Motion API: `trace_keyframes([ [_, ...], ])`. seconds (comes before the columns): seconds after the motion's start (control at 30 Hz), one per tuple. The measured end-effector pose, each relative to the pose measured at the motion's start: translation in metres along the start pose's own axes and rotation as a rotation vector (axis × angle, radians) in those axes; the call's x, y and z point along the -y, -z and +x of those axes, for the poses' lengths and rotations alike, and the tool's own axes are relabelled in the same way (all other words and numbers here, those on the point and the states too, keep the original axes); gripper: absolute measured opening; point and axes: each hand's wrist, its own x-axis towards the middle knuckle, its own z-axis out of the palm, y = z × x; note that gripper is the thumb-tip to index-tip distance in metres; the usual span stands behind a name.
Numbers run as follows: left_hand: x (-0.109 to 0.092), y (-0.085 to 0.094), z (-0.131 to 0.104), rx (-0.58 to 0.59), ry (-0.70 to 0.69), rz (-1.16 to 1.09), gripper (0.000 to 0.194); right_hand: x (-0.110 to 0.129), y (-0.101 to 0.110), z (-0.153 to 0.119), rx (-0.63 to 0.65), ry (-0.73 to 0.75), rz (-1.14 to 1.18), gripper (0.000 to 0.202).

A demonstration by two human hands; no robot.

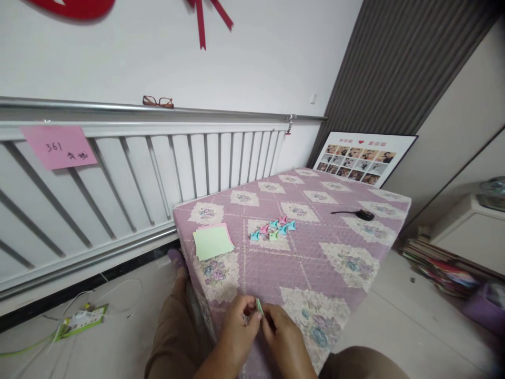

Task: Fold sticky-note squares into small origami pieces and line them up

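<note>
At the near edge of the cloth-covered table, my left hand [241, 322] and my right hand [279, 327] meet, pinching a small folded piece of green paper [259, 306] between their fingertips. Most of the paper is hidden by the fingers. Beyond them, to the left, lies a stack of square paper sheets [213, 242], pale green on top with pink showing beneath. Several small folded paper pieces [273, 236] in blue, pink and green sit grouped near the middle of the table.
The table [272, 268] has a purple floral cloth. A black object with a thin strap [365, 215] lies at its right. Behind stand a white radiator [205, 163] and a photo board [357, 158]. A power strip [84, 320] is on the floor.
</note>
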Motion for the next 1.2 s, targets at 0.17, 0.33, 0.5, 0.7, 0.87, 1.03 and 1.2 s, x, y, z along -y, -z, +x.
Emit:
trace_keyframes([
  [0.17, -0.010, 0.011, -0.008, -0.133, -0.159, 0.060, 0.026, 0.004, 0.005, 0.003, -0.027, -0.167, 0.248, 0.020],
  [0.33, -0.017, 0.018, -0.018, -0.212, -0.223, 0.090, 0.011, 0.002, 0.007, 0.003, -0.028, -0.298, 0.473, 0.026],
  [0.5, -0.020, 0.013, -0.024, -0.214, -0.279, 0.126, 0.018, 0.008, 0.007, 0.000, -0.045, -0.316, 0.549, 0.026],
  [0.7, -0.024, 0.016, -0.015, -0.084, -0.230, 0.246, 0.014, 0.021, 0.006, 0.000, -0.045, -0.306, 0.602, 0.028],
  [0.87, -0.031, 0.014, -0.018, 0.023, -0.238, 0.245, 0.020, 0.023, 0.006, 0.001, -0.095, -0.276, 0.551, 0.027],
  [1.03, -0.032, 0.008, -0.020, 0.013, -0.191, 0.358, 0.031, 0.021, 0.005, 0.001, -0.130, -0.246, 0.474, 0.024],
  [1.2, -0.032, 0.012, -0.016, 0.133, -0.148, 0.411, 0.026, 0.014, 0.004, 0.000, -0.142, -0.208, 0.353, 0.024],
])
